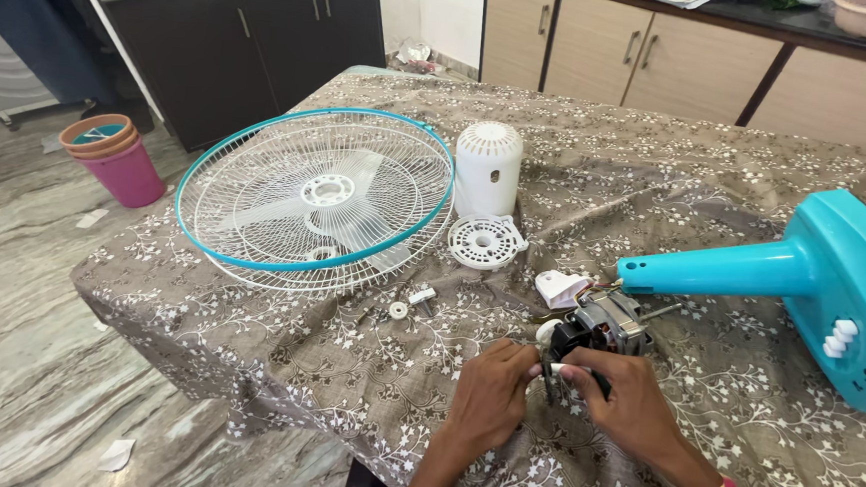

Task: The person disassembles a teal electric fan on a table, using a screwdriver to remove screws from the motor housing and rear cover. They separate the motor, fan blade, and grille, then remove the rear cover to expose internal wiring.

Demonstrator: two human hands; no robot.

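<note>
metal fan motor [603,324] pinched by both hands, left [489,397] and right [623,406] curled together over floral tablecloth [346,349].

Fan motor [603,327]: bare metal, showing dull sheen. Fan stand [801,281]: smooth glossy turquoise plastic. Motor cover [488,167]: matt white plastic. Fan guard [316,198]: thin coated wire. Worktop [659,157]: wearing matt floral cloth. Floor [16,348]: gleaming polished stone.
</note>
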